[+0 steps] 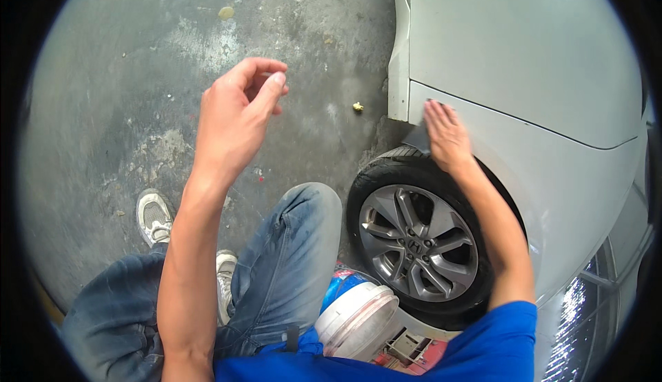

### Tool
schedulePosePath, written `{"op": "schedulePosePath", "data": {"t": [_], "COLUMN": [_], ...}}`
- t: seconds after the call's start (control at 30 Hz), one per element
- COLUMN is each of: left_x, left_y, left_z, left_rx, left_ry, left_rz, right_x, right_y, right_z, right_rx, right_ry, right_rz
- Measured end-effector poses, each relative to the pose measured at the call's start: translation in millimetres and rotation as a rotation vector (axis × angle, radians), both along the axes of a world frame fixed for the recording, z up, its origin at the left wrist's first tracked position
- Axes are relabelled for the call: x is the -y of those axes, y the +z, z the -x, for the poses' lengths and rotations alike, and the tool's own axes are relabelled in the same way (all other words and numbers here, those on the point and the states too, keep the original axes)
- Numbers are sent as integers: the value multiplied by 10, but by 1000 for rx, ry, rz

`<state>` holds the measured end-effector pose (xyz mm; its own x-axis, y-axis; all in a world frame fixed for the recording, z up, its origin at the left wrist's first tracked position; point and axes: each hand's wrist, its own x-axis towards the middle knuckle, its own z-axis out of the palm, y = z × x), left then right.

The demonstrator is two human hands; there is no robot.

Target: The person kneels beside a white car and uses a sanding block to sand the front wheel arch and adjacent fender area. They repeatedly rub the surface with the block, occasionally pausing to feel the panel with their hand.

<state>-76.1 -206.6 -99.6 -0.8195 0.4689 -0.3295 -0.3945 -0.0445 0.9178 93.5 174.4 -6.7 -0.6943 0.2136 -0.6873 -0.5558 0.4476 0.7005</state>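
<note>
My right hand point(448, 134) lies flat on the light silver-grey car fender point(510, 134), just above the wheel arch. Its fingers are stretched out close together, and a small dark spot shows at the fingertips; whether anything lies under the palm is hidden. Below that hand is the wheel point(417, 244), with a black tyre and grey alloy spokes. In the air over the floor, my left hand point(238, 109) is loosely curled, thumb near the fingers, apart from the car. Nothing shows in it.
A white bucket point(358, 320) stands beside the wheel near my right knee, with a blue container point(341, 287) next to it. A red and grey object point(410, 351) sits below. A small yellowish scrap point(358, 107) lies on the stained concrete floor point(124, 92).
</note>
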Motion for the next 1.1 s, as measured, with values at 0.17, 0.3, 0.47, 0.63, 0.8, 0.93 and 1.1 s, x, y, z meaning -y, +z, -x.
{"op": "schedulePosePath", "data": {"t": [0.17,0.3,0.47,0.63,0.8,0.93,1.1], "left_x": [-83,-46,151,128,44,168,-22], "left_y": [6,98,-87,102,195,46,242], "left_z": [72,24,22,98,11,-127,17], "left_rx": [-14,0,-11,-10,-30,-53,-77], "left_ry": [56,16,55,95,27,-16,23], "left_rz": [-75,-7,19,-51,-95,-21,-53], "right_x": [119,52,-3,49,29,-27,170], "right_y": [617,30,-412,190,201,-244,882], "right_z": [136,248,347,335,206,263,-81], "right_rx": [-100,-2,-49,-4,-6,-6,-316], "right_ry": [-1,-24,-34,-81,-71,-98,-93], "right_rz": [185,59,57,130,19,-39,190]}}
